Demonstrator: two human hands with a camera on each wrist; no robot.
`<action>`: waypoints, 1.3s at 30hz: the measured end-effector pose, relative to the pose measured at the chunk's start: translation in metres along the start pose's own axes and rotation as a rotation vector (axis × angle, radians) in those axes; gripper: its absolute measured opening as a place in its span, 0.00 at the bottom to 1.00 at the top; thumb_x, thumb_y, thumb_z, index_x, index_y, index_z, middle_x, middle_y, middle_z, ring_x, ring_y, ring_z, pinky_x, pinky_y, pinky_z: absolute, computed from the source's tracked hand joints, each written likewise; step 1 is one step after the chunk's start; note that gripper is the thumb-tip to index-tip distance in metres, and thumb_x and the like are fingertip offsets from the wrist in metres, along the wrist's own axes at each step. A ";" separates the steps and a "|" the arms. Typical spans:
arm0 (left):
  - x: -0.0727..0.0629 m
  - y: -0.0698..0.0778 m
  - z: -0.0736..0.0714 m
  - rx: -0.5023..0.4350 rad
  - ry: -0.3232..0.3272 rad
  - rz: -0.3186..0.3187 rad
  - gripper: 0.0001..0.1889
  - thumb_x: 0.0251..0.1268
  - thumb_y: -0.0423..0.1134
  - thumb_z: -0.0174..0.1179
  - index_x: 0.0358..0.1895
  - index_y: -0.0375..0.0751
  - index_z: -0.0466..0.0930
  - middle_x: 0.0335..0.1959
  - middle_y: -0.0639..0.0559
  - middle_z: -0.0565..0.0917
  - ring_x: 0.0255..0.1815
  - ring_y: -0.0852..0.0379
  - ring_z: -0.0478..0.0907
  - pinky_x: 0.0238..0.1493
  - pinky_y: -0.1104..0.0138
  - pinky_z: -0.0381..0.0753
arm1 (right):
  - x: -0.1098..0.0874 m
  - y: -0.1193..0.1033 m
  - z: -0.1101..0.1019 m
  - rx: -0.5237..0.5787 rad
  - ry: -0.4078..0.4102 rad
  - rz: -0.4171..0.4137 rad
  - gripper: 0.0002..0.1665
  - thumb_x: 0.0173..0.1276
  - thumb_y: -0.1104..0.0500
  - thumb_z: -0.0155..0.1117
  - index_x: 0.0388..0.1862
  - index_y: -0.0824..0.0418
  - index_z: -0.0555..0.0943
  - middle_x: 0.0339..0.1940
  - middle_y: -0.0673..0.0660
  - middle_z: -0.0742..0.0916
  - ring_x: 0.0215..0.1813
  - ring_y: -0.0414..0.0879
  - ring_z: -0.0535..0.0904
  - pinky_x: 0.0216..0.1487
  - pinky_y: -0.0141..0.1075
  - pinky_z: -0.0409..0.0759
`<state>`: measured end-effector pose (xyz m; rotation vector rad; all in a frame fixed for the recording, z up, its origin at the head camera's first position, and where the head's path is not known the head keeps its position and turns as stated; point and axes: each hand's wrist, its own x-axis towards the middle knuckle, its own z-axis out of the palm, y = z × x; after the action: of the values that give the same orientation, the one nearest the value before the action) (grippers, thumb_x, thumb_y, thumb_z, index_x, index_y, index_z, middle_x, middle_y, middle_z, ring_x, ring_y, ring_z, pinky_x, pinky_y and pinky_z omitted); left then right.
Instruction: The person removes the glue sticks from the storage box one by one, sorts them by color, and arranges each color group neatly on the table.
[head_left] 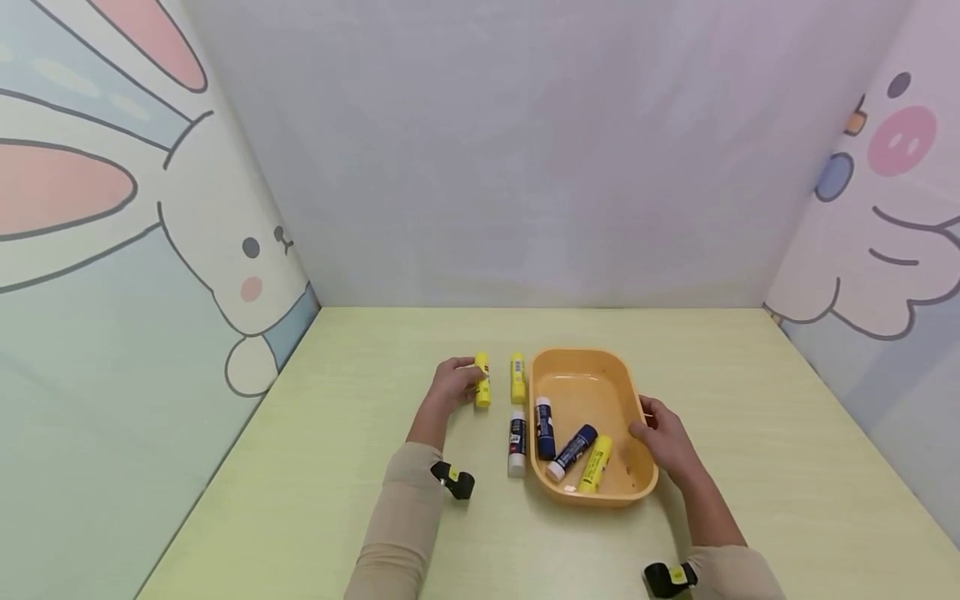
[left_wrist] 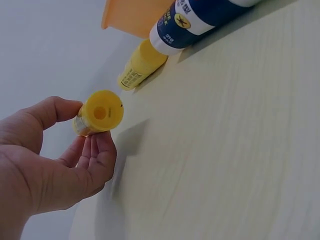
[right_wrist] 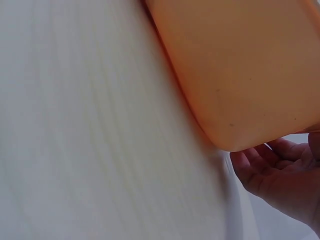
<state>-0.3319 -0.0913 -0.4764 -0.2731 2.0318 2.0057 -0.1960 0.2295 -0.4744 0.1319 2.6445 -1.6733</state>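
Note:
My left hand (head_left: pixel 453 383) pinches a yellow glue stick (head_left: pixel 482 393) between thumb and fingers, left of the orange basket (head_left: pixel 585 390). In the left wrist view the held stick shows its round end (left_wrist: pixel 102 112), and its shadow falls on the table. My right hand (head_left: pixel 666 437) grips the basket's right rim, thumb over the edge and fingers outside. The right wrist view shows that hand (right_wrist: pixel 287 172) against the basket's outer wall (right_wrist: pixel 240 75). Inside the basket lie a dark blue glue stick (head_left: pixel 545 429), a second blue glue stick (head_left: pixel 573 452) and a yellow one (head_left: pixel 596 465).
Between my left hand and the basket, another yellow glue stick (head_left: pixel 518 379) lies on the pale table (head_left: pixel 315 483). Nearer to me is a blue-and-white glue stick (head_left: pixel 517 446), close beside the basket. Cartoon-printed walls (head_left: pixel 247 192) and a plain back wall (head_left: pixel 487 167) enclose the table.

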 end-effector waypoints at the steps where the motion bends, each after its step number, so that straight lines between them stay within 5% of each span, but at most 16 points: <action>1: 0.001 0.000 0.000 -0.001 0.001 -0.004 0.28 0.54 0.29 0.61 0.62 0.34 0.68 0.49 0.38 0.77 0.39 0.52 0.76 0.30 0.67 0.78 | 0.000 0.000 0.000 0.003 -0.002 -0.001 0.31 0.65 0.68 0.50 0.66 0.76 0.57 0.59 0.72 0.71 0.56 0.61 0.69 0.51 0.42 0.73; 9: 0.008 -0.002 0.002 0.014 0.025 -0.012 0.28 0.52 0.29 0.62 0.60 0.33 0.68 0.48 0.38 0.77 0.38 0.52 0.76 0.32 0.66 0.78 | -0.001 0.000 0.000 0.030 -0.019 -0.037 0.34 0.66 0.69 0.48 0.69 0.73 0.52 0.65 0.71 0.65 0.62 0.63 0.64 0.57 0.53 0.67; 17: 0.011 -0.004 0.004 0.083 0.060 0.009 0.27 0.54 0.29 0.63 0.60 0.33 0.70 0.51 0.38 0.75 0.43 0.50 0.76 0.40 0.64 0.80 | -0.002 -0.001 -0.001 0.010 -0.038 -0.027 0.35 0.64 0.70 0.47 0.70 0.74 0.51 0.63 0.73 0.66 0.60 0.64 0.65 0.53 0.50 0.71; 29: 0.021 -0.005 -0.004 0.182 0.072 0.066 0.25 0.52 0.30 0.66 0.57 0.33 0.74 0.49 0.39 0.78 0.37 0.53 0.78 0.34 0.67 0.79 | -0.004 -0.003 -0.001 -0.004 -0.049 -0.054 0.34 0.68 0.68 0.47 0.70 0.74 0.51 0.63 0.74 0.66 0.60 0.65 0.65 0.54 0.51 0.71; 39: 0.019 -0.004 -0.005 0.249 0.102 0.085 0.22 0.49 0.31 0.69 0.52 0.34 0.79 0.46 0.41 0.79 0.31 0.56 0.77 0.29 0.69 0.77 | -0.003 0.001 0.001 0.026 0.018 -0.098 0.39 0.63 0.71 0.49 0.72 0.67 0.50 0.64 0.75 0.65 0.61 0.67 0.64 0.55 0.54 0.68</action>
<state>-0.3485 -0.0955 -0.4863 -0.2450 2.3660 1.7926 -0.1930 0.2287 -0.4762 0.0186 2.6845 -1.7429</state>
